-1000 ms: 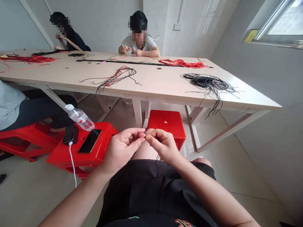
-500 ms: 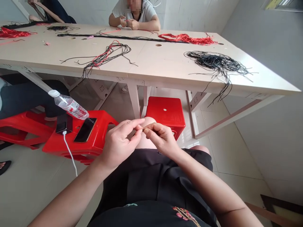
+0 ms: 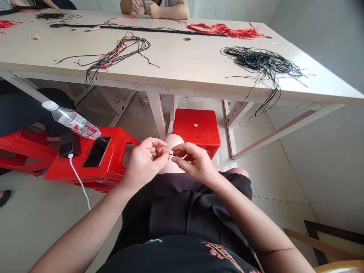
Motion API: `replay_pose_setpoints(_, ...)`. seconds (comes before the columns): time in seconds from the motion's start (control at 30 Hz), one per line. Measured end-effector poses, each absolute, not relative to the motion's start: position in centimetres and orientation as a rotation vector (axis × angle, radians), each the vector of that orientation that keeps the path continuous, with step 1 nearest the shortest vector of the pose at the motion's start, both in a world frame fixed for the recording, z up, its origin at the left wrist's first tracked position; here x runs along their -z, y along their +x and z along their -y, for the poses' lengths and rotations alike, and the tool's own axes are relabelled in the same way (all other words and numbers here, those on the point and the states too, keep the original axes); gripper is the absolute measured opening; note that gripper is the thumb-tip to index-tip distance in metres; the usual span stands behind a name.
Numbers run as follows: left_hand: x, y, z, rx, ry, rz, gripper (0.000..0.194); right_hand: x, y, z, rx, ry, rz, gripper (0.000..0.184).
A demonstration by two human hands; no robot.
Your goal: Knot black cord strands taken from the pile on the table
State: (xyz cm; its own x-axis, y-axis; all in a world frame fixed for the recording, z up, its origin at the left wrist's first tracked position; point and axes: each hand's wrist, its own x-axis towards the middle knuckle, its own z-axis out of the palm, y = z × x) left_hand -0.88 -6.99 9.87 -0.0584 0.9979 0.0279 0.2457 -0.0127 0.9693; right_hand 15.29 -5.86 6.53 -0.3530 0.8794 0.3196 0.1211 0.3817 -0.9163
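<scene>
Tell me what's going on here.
A seated person's left hand pinches a thin dark strand, with the right hand close beside it, above their lap. To their left, a phone and water bottle lie on a red stool. Ahead, loose black cords and a red-and-black bundle lie on a long table. Across it, a co-worker's hands work at something small.

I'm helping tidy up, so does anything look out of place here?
Yes, the tangled black cords on the table look odd: some strands droop over the table's edge toward the floor.
</scene>
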Motion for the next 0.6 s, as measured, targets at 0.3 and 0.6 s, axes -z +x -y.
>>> replay_pose_setpoints(0.3, -9.3, -0.2, 7.0, -1.099, 1.473, -1.448, 0.015, -6.1, 15.3, 6.1, -0.595, -0.894, 1.882, 0.009)
replay_pose_setpoints(0.6, -9.5, -0.2, 7.4, -1.076, 1.615, -1.444, 0.012, -7.4, 15.4, 6.4, -0.886, -1.008, 1.744, 0.009)
